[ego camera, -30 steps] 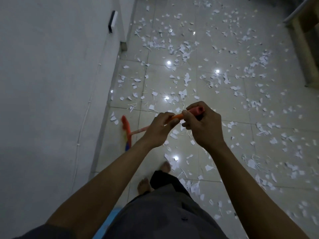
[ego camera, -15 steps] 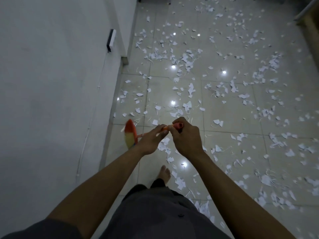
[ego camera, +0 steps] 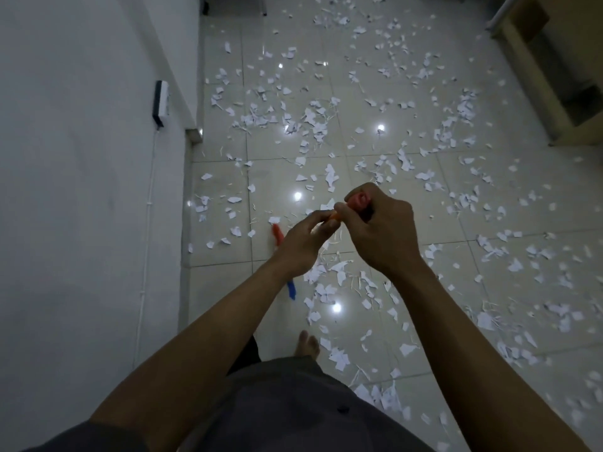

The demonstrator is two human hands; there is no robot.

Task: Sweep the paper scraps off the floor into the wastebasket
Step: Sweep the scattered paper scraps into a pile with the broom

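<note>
White paper scraps (ego camera: 313,122) lie scattered over most of the glossy tiled floor (ego camera: 225,256). I hold a broom with an orange handle (ego camera: 359,202) in both hands. My right hand (ego camera: 378,230) is closed around the handle's top end. Just below it my left hand (ego camera: 303,246) grips the shaft. The broom's head (ego camera: 279,237), orange at one end and blue (ego camera: 291,290) at the other, shows on either side of my left wrist, low over the floor near the wall. No wastebasket is in view.
A white wall (ego camera: 81,190) runs along the left, with a small dark box (ego camera: 161,102) and a cable on it. A wooden furniture piece (ego camera: 538,76) stands at the top right. My bare foot (ego camera: 308,344) is on the tiles below my hands.
The broom head has swung from beside the wall to the right, under my left wrist. My hands have shifted right along with it, and the view has tilted further up the floor.
</note>
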